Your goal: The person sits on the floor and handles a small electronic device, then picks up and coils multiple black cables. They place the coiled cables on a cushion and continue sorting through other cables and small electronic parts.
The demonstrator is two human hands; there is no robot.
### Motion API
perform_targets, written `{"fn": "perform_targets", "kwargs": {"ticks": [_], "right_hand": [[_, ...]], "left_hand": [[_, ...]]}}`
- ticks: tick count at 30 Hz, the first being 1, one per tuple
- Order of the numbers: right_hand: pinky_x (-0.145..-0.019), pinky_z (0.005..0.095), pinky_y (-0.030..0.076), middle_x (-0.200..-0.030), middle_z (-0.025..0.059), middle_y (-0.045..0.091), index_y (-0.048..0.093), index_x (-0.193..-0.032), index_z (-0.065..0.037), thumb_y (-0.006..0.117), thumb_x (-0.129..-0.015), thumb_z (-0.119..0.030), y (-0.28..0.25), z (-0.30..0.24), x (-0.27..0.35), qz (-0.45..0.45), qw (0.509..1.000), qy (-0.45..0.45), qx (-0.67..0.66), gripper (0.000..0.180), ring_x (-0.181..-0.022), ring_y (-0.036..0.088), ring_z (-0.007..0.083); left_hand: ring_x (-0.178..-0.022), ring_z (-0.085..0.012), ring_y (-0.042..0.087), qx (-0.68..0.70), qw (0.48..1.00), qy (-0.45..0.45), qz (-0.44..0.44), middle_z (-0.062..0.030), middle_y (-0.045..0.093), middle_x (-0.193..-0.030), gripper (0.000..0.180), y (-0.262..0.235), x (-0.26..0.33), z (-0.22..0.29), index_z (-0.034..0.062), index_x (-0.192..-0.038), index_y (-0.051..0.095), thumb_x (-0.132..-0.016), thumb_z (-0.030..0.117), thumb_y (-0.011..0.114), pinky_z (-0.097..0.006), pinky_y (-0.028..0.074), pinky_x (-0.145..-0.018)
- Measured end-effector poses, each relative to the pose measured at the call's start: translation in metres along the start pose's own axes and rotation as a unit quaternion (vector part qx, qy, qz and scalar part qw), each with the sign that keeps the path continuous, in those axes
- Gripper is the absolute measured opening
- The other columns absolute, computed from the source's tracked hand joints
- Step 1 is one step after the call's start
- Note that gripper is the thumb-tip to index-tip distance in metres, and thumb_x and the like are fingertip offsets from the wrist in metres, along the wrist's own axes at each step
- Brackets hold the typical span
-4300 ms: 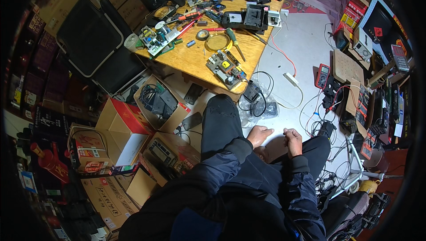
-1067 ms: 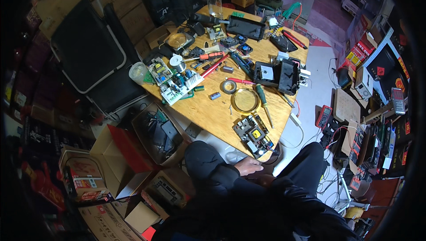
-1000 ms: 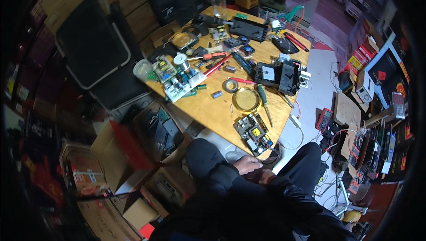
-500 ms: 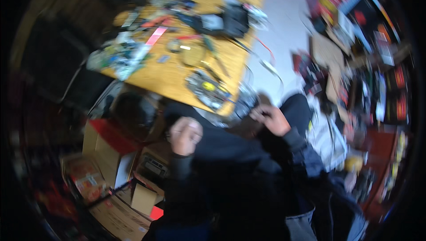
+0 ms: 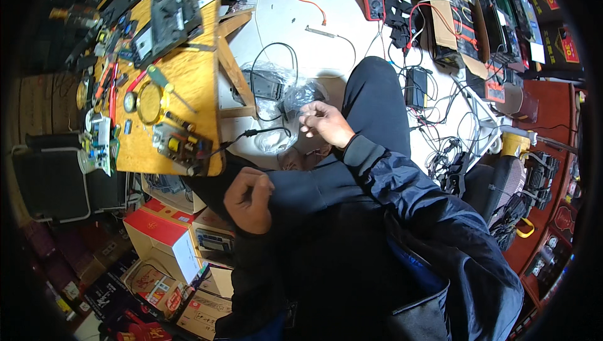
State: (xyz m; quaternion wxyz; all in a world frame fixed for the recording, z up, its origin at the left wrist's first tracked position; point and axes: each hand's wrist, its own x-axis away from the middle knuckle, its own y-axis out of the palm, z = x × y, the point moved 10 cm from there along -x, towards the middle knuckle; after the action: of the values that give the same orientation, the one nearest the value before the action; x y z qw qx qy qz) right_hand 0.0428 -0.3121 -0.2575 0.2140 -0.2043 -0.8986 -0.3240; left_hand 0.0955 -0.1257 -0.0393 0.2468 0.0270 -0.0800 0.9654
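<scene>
My left hand [image 5: 249, 201] hangs over my left thigh, just off the near corner of the wooden table, its fingers curled in and nothing showing in them. Over the gap between my knees is my right hand [image 5: 326, 125], its fingers loosely bent and apart, with nothing visible in its grasp. Beyond it on the floor lies crumpled clear plastic wrap [image 5: 301, 97] beside a dark adapter-like box [image 5: 267, 85]. Nearest the left hand on the table is an open circuit board assembly [image 5: 179, 146] with a black cable [image 5: 251, 132] close by.
The wooden table [image 5: 141, 159] carries a green-handled screwdriver [image 5: 162, 80], a tape roll [image 5: 149, 102] and a black device housing [image 5: 168, 27]. A red multimeter [image 5: 374, 3] lies on the floor ahead. Tangled cables [image 5: 449, 159] lie at right, cardboard boxes [image 5: 160, 234] at lower left.
The view has swung right and sharpened, so the table now sits farther left and more floor shows. In the picture, my right hand appears farther left and higher; both hands remain apart.
</scene>
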Motion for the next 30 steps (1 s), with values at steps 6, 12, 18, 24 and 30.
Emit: {"fn": "perform_targets", "kwargs": {"ticks": [6, 12, 18, 24, 30], "right_hand": [[-0.064, 0.0267, 0.052, -0.094, 0.0058, 0.068, 0.064, -0.114, 0.004, 0.068, -0.094, -0.009, 0.001, 0.018, -0.006, -0.022, 0.993, 0.051, 0.101, 0.024, -0.073, 0.061, 0.0113], [-0.064, 0.0279, 0.050, -0.085, 0.0038, 0.067, 0.069, -0.103, 0.000, 0.070, -0.092, -0.012, 0.001, 0.014, -0.004, -0.041, 0.991, 0.040, 0.120, 0.016, -0.069, 0.059, 0.0100], [-0.082, 0.0369, 0.055, -0.098, 0.0156, 0.073, 0.070, -0.109, 0.004, 0.073, -0.086, -0.020, 0.003, 0.003, -0.004, -0.018, 0.966, -0.056, 0.250, 0.034, -0.090, 0.070, 0.0249], [-0.090, 0.0407, 0.054, -0.109, 0.0195, 0.073, 0.071, -0.114, 0.000, 0.075, -0.082, -0.032, 0.014, 0.002, -0.004, -0.047, 0.950, -0.083, 0.299, 0.046, -0.100, 0.070, 0.0321], [-0.092, 0.0438, 0.052, -0.110, 0.0167, 0.071, 0.065, -0.127, -0.006, 0.072, -0.081, -0.032, 0.019, 0.011, -0.008, -0.029, 0.923, -0.095, 0.372, 0.053, -0.105, 0.066, 0.0358]], "left_hand": [[-0.065, -0.0099, 0.052, -0.036, 0.995, -0.079, -0.046, -0.0053, 0.059, -0.075, 0.025, 0.048, -0.003, -0.039, 0.0002, -0.075, 0.057, -0.097, 0.011, 0.061, -0.025, 0.040, -0.061], [-0.063, -0.0069, 0.051, -0.054, 0.984, -0.157, -0.067, -0.0008, 0.059, -0.070, 0.020, 0.057, 0.001, -0.073, 0.0007, -0.079, 0.062, -0.096, 0.010, 0.065, -0.022, 0.039, -0.060], [-0.089, -0.0174, 0.062, 0.075, 0.956, -0.272, 0.074, -0.0096, 0.062, -0.111, 0.034, 0.035, -0.003, -0.130, 0.0025, -0.128, 0.054, -0.098, 0.017, 0.062, -0.028, 0.048, -0.070], [-0.116, -0.0220, 0.063, -0.113, 0.982, -0.132, -0.073, -0.0087, 0.055, -0.129, 0.034, 0.055, -0.040, -0.133, 0.0030, -0.134, 0.056, -0.101, 0.013, 0.055, -0.035, 0.056, -0.080], [-0.123, -0.0227, 0.052, 0.062, 0.974, -0.211, -0.060, -0.0121, 0.053, -0.139, 0.059, 0.058, -0.044, -0.154, 0.0044, -0.144, 0.047, -0.104, 0.047, 0.054, -0.041, 0.041, -0.101]]}}
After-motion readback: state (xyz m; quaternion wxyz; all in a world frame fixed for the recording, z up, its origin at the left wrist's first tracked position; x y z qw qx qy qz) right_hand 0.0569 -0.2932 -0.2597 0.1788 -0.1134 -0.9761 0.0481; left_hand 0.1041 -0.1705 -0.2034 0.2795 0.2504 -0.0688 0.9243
